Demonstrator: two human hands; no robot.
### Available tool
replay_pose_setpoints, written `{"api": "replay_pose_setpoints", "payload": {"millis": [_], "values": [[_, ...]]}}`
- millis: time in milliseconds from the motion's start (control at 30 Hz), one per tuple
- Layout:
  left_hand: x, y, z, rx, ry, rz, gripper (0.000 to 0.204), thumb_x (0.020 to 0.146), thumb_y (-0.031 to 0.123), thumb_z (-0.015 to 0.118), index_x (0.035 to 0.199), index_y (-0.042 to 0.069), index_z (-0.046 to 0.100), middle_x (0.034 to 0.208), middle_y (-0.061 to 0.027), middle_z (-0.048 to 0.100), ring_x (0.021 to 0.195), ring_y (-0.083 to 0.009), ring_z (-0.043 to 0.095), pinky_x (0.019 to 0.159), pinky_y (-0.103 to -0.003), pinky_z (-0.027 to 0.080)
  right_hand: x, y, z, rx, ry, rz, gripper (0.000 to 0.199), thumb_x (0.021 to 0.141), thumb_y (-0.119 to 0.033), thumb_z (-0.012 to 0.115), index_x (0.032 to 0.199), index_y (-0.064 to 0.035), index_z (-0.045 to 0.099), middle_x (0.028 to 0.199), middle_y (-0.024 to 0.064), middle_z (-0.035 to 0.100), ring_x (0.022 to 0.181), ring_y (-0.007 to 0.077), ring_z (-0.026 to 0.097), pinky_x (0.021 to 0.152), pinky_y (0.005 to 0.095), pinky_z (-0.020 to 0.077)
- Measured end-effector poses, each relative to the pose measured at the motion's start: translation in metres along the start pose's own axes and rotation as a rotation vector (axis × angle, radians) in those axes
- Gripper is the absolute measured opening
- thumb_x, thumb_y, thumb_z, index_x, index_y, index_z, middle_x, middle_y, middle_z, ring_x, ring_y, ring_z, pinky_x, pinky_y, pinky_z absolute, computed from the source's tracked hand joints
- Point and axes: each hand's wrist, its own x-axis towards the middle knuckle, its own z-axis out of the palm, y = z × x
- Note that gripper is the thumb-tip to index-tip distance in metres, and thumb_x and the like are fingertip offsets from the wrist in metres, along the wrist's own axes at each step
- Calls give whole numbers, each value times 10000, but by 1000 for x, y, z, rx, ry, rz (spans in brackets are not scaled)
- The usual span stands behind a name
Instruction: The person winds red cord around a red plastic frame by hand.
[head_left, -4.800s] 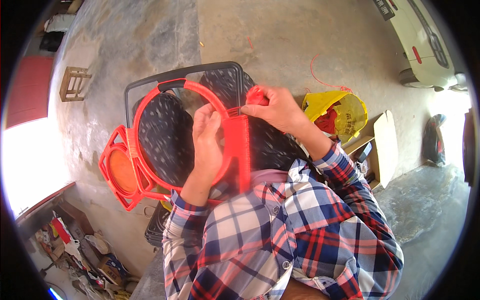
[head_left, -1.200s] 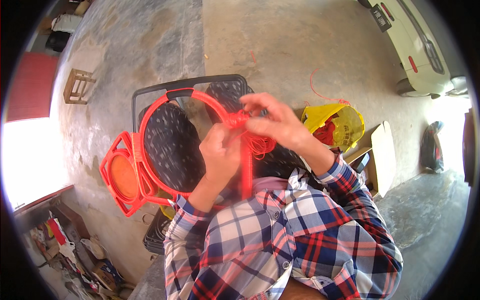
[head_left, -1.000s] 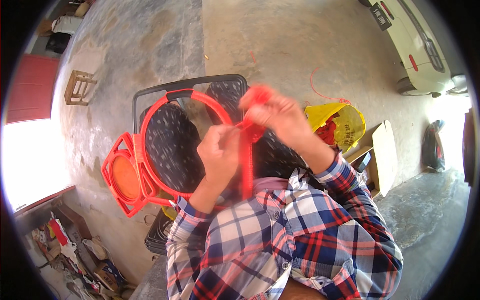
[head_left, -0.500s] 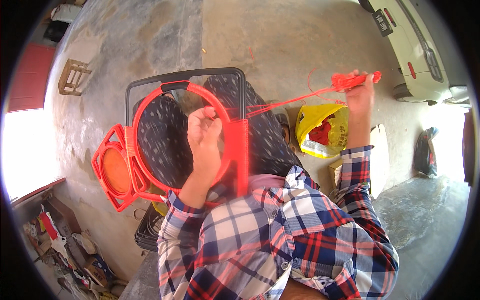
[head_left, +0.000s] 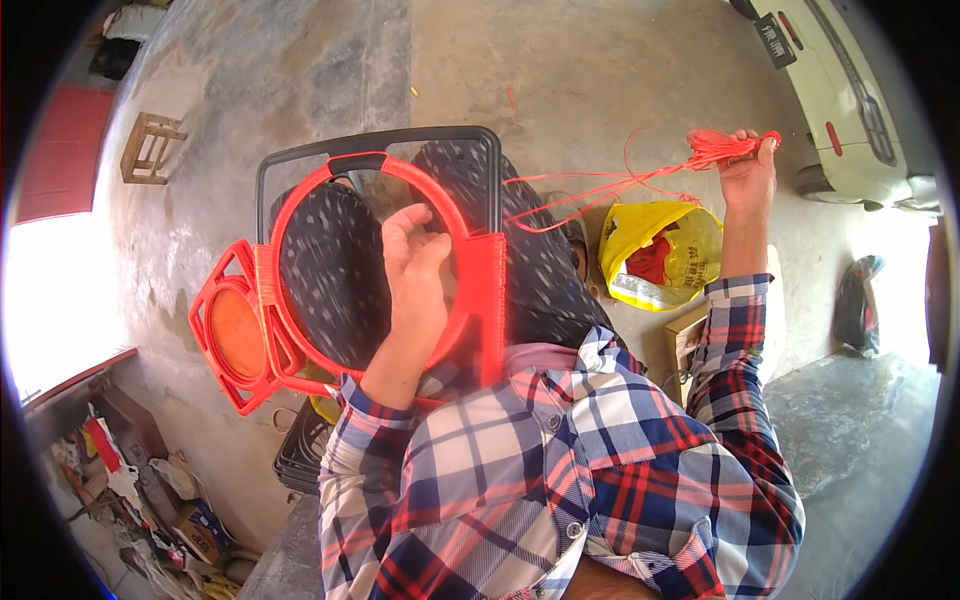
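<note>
A black frame point(head_left: 380, 136) with a ring wrapped in red cord point(head_left: 282, 225) rests across my lap. Its right side bar point(head_left: 482, 300) is closely wound with red cord. My left hand point(head_left: 415, 280) reaches in through the ring, fingers curled beside its inner right edge; what they pinch, if anything, is hidden. Out to the far right, my right hand point(head_left: 745, 180) is closed around a bundle of red cord point(head_left: 715, 147). Several loose red strands point(head_left: 590, 190) stretch from that bundle to the frame's right bar.
Left of the ring hangs another red-wrapped frame with an orange disc point(head_left: 238, 335). A yellow bag point(head_left: 625, 235) with red cord inside stands right of my legs, near a cardboard box point(head_left: 684, 335). A wooden stool point(head_left: 150, 147), a pale vehicle point(head_left: 850, 110) and a dark bag point(head_left: 857, 305) stand farther off.
My right hand has moved farther right and slightly up with the cord bundle, drawing the strands out. My left fingers have shifted slightly, and the red loop at their tips no longer shows.
</note>
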Motion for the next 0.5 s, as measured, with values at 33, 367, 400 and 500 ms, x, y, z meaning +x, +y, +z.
{"api": "replay_pose_setpoints", "payload": {"millis": [33, 367, 400, 500], "values": [[4, -4, -3, -6, -32, 23, 284, 847, 49, 523, 1130, 55, 510, 913, -29, 580, 753, -111, 543, 670, -275, 440, -1, 2, 1, 1, 1, 0, 321, 990, -357, 471, 965, -42, 530, 888, 95, 598, 876, 232, 567, 849, 382, 467], [-3, 0, 5, -21, -52, 102, 294, 811, -12, 587, 1094, 17, 512, 981, -44, 538, 835, -110, 515, 784, -266, 444, -70, 68, 32, -22, -417, 293, 254, 962, -303, 516, 1024, -57, 532, 754, 26, 486, 661, 145, 457, 623, 311, 415], [-4, 2, 6, 124, -43, 219, 323, 793, -21, 607, 1096, 25, 507, 977, -42, 517, 828, -101, 495, 769, -264, 442, -87, 74, 46, -42, -505, 360, 246, 955, -279, 523, 1047, -51, 533, 772, 27, 508, 680, 140, 480, 630, 310, 431], [-3, 2, 9, 637, -117, 519, 284, 770, -86, 645, 1014, 48, 591, 1111, -35, 404, 729, -70, 431, 632, -211, 412, -129, 75, 89, -194, -535, 407, 238, 941, -205, 533, 1111, -38, 522, 842, 39, 568, 734, 129, 526, 681, 285, 455]]}}
